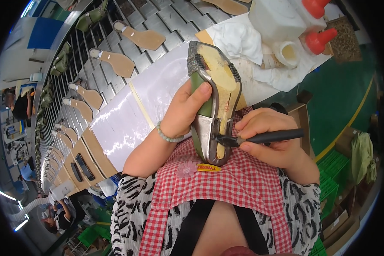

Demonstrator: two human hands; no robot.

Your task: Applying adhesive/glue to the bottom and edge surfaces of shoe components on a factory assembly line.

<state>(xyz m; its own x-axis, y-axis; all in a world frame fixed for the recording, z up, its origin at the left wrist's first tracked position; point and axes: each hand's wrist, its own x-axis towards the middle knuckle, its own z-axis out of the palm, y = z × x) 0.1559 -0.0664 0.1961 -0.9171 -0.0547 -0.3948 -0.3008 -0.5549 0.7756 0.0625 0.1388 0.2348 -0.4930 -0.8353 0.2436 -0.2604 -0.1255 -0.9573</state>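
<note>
My left hand (184,106) is wrapped round the side of a shoe on its last (221,77), thumb on the green upper. Its underside faces up, with a pale yellow bottom, silver-grey lining edges folded over it and dark ridged strips on both sides at the far end. My right hand (266,134) is closed round the black handle of a small hammer (277,135). The hammer's dark head lies at the silver edge near the shoe's close end; I cannot tell whether it touches.
Several tan insoles (143,38) lie on the slatted metal conveyor (175,25) at the left, with green shoe parts (91,17) beyond. On the bench stand a white jug (277,19), red-capped bottles (315,42), an open pot (287,53) and a white cloth (234,40). Green crates (333,166) stand right.
</note>
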